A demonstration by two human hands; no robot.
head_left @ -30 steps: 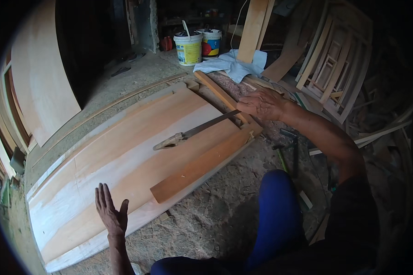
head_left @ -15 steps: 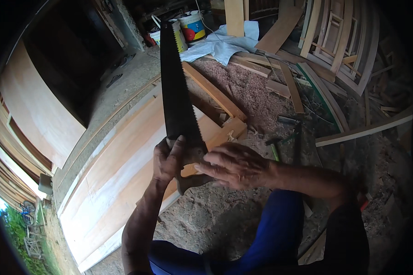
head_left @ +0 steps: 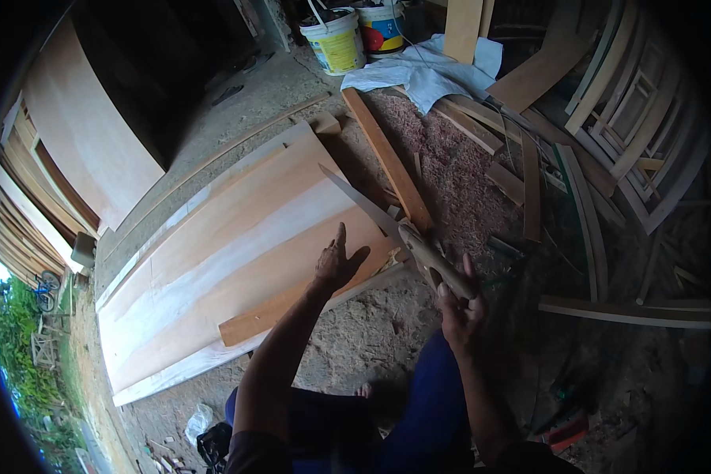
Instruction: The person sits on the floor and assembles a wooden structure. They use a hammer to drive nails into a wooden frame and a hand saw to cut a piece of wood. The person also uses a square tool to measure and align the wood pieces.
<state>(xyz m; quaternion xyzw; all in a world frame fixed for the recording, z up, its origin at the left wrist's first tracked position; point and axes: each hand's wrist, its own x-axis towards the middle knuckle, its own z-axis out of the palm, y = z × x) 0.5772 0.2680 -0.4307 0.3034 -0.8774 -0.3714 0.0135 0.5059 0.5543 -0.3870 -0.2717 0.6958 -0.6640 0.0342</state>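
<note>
Handsaw [head_left: 383,219], near the head view's centre, points its blade toward ten o'clock, its handle grasped at four o'clock by the right hand [head_left: 460,306]; the left hand [head_left: 334,265], spread and gripping nothing, is at the blade's eight o'clock. A slack wrist could drop the blade onto that hand or scratch the wooden panel [head_left: 213,265]. Half a second ago the left hand held the saw, blade near twelve.

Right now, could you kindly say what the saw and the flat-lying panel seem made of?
The saw's blade looks like steel: thin, grey, faintly shiny. Its matte, tan handle is probably wood. The panel seems wooden, perhaps plywood, unvarnished: streaked grain, no gloss.
</note>
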